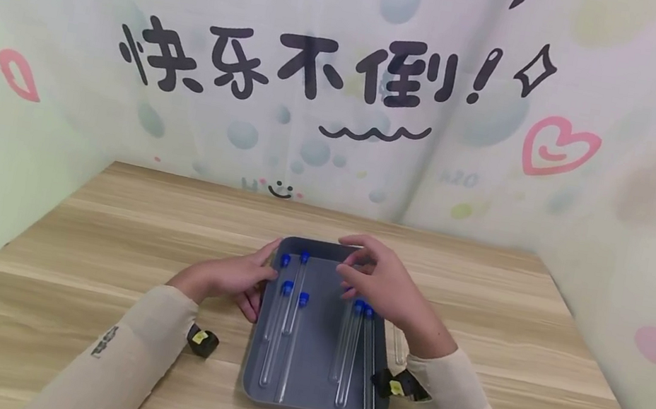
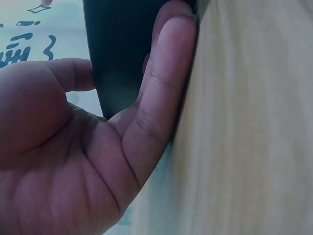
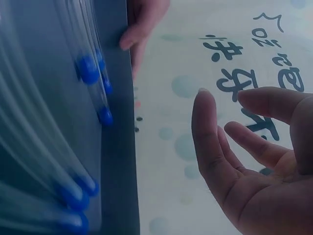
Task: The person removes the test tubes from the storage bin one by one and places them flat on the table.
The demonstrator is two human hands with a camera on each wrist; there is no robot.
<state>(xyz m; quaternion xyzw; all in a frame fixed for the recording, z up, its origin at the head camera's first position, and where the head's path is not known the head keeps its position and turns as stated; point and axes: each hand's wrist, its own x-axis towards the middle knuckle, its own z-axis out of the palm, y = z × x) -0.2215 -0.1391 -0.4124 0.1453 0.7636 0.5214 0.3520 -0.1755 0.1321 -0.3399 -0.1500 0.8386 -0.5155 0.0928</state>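
Observation:
A grey rectangular tray point(image 1: 314, 352) lies on the table with clear test tubes with blue caps inside it. Several tubes point(image 1: 269, 360) lie along its left side, capped ends away from me, and others point(image 1: 348, 358) along its right side. My left hand point(image 1: 233, 275) grips the tray's left wall. In the left wrist view its thumb point(image 2: 76, 74) is over the rim and its fingers point(image 2: 164, 83) lie against the outside, near the tabletop. Above the tray's far right part hovers my right hand point(image 1: 382, 285), fingers loosely bent and holding nothing; it hides some of the right-hand caps.
Clear glass tubes point(image 1: 398, 344) lie on the wooden table point(image 1: 500, 375) just right of the tray, partly hidden by my right forearm. A printed cloth wall point(image 1: 285, 148) stands behind the table, with more cloth at both sides. Black wrist devices point(image 1: 203, 342) sit on both sleeves.

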